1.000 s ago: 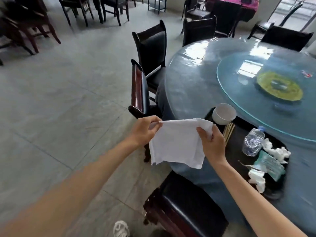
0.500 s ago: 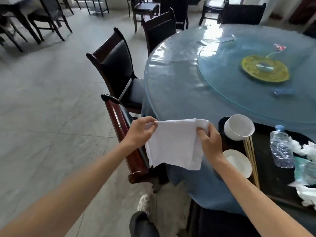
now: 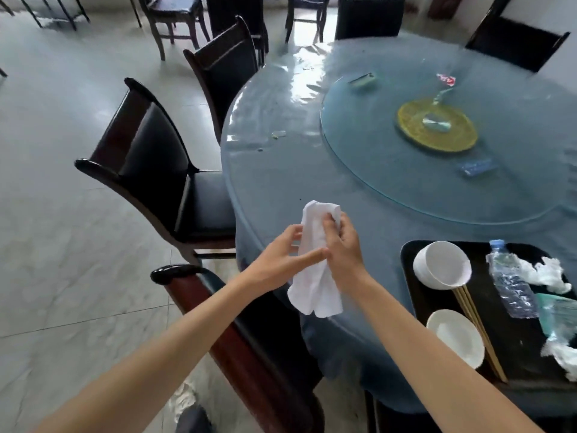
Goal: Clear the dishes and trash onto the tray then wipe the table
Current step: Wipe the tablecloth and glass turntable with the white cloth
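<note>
The clearing looks largely done and the wiping step is being readied: a white cloth [image 3: 315, 260] hangs bunched between both hands over the near edge of the round tabletop [image 3: 281, 189], not yet touching it. The right hand [image 3: 343, 254] has its fingers curled round the upper part of the cloth, gripping it. The left hand [image 3: 281, 260] lies against the cloth's side with fingers mostly straight, steadying or folding it rather than clenching it. As a judgement, the next move calls for gathering the cloth into a pad in one hand, lowering it flat onto the plastic-covered tabletop and sweeping across it; a few small crumbs [image 3: 278, 134] lie on the far left part of the cover, near the chairs, and would need a long reach.

The black tray [image 3: 409, 254] sits at the right on the tabletop's near edge. In it are a white bowl [image 3: 441, 265] tilted on its side, a small white plate [image 3: 454, 337] nearer the person, a pair of chopsticks [image 3: 477, 326] running between and beside them, a plastic water bottle [image 3: 512, 282] lying down, crumpled white tissues [image 3: 543, 273] and a greenish wrapper [image 3: 559, 314].

A few small packets [image 3: 476, 167] lie on the glass turntable [image 3: 359, 145] (whether they count as trash I cannot tell), so some clearing may be left.
</note>
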A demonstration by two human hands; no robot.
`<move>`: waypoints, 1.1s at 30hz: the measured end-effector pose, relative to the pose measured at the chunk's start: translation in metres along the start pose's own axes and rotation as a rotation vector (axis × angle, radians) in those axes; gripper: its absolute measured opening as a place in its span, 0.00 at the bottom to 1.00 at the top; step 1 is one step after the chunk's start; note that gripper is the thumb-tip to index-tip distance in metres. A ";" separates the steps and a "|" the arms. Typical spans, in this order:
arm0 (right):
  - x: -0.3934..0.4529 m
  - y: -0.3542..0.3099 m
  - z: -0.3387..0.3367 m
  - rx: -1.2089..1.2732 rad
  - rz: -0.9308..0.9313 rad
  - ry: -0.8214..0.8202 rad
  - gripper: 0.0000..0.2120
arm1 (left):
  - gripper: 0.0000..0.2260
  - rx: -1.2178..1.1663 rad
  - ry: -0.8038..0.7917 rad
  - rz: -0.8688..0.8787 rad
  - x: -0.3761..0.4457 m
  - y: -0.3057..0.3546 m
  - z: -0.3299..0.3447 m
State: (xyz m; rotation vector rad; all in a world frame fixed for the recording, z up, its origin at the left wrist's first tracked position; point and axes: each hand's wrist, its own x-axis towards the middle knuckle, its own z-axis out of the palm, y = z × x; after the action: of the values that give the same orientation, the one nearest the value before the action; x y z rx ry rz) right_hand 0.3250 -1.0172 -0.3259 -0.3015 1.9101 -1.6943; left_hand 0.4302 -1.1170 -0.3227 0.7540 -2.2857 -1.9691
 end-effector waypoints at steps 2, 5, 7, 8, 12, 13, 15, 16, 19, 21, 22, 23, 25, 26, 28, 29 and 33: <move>0.008 -0.006 0.018 0.087 0.075 -0.045 0.23 | 0.26 -0.096 -0.053 -0.005 0.012 0.004 -0.018; 0.021 -0.009 0.042 0.123 0.061 -0.096 0.35 | 0.28 -0.109 -0.171 0.041 0.028 0.005 -0.053; 0.028 -0.008 0.052 0.071 0.031 -0.129 0.38 | 0.26 -0.162 -0.268 0.059 0.039 0.001 -0.080; 0.030 -0.008 0.057 0.043 0.013 -0.146 0.37 | 0.25 -0.198 -0.328 0.068 0.046 -0.001 -0.095; 0.038 -0.023 0.073 -0.004 0.017 -0.206 0.31 | 0.23 -0.230 -0.581 0.095 0.070 0.003 -0.152; 0.039 -0.029 0.078 -0.021 0.028 -0.214 0.30 | 0.23 -0.226 -0.628 0.092 0.074 0.005 -0.163; 0.044 -0.035 0.086 -0.063 0.030 -0.179 0.25 | 0.22 -0.240 -0.718 0.059 0.083 0.005 -0.179; 0.047 -0.036 0.090 -0.086 0.030 -0.151 0.22 | 0.22 -0.252 -0.755 0.042 0.089 0.004 -0.186; 0.050 -0.038 0.101 -0.077 0.072 -0.084 0.21 | 0.21 -0.253 -0.831 -0.003 0.110 -0.001 -0.198; 0.053 -0.036 0.104 -0.051 0.116 -0.066 0.23 | 0.23 -0.207 -0.817 -0.016 0.120 0.000 -0.199; 0.055 -0.035 0.104 -0.040 0.133 -0.052 0.24 | 0.23 -0.163 -0.779 0.001 0.125 0.000 -0.198; 0.058 -0.034 0.104 -0.017 0.146 -0.023 0.23 | 0.22 -0.116 -0.736 0.031 0.130 0.000 -0.196; 0.065 -0.032 0.102 0.077 0.171 0.022 0.21 | 0.21 -0.052 -0.667 0.071 0.140 0.000 -0.191; 0.069 -0.031 0.101 0.104 0.167 0.005 0.20 | 0.21 -0.040 -0.644 0.082 0.146 0.000 -0.189; 0.073 -0.030 0.099 0.038 0.120 -0.091 0.19 | 0.21 -0.052 -0.599 0.088 0.157 0.003 -0.183; 0.075 -0.029 0.097 -0.019 0.105 -0.107 0.24 | 0.21 -0.062 -0.581 0.088 0.161 0.005 -0.180; 0.095 -0.015 0.073 -0.275 0.100 -0.004 0.36 | 0.23 0.095 -0.490 0.131 0.183 0.017 -0.169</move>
State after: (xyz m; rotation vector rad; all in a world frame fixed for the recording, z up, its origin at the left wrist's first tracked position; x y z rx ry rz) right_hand 0.2846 -1.1300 -0.3387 -0.3073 2.1198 -1.3658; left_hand 0.3190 -1.3401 -0.3254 0.1176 -2.6133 -2.1843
